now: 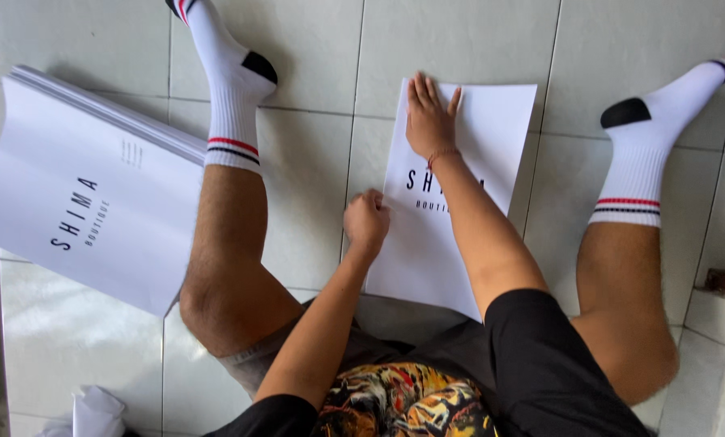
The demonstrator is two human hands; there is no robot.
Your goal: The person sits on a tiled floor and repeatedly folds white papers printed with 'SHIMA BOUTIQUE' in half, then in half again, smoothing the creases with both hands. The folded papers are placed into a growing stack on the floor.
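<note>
Nearest the camera, the person sits on the white tiled floor with both legs spread wide, and 1 white printed sheet lies flat on the tiles between them, its long sides tilted slightly to the right.

The left hand sits at the sheet's left edge, about halfway up. Its fingers are curled into a loose fist with the knuckles up, pressing or pinching that edge; whether the fingertips actually grip the paper cannot be told. The left forearm runs down and to the left toward the body.

Farther out, the right hand lies palm down on the upper left part of the sheet, fingers stretched out flat and close together, reaching almost to the top edge. Nothing is grasped; the open hand rests on the paper. The right forearm crosses the sheet diagonally, covering part of its dark print, with a thin red band at the wrist.

To the far left, well apart from both hands, a thick stack of the same white printed sheets rests on the floor beside the left leg, which wears a white sock with red and dark stripes.
</note>
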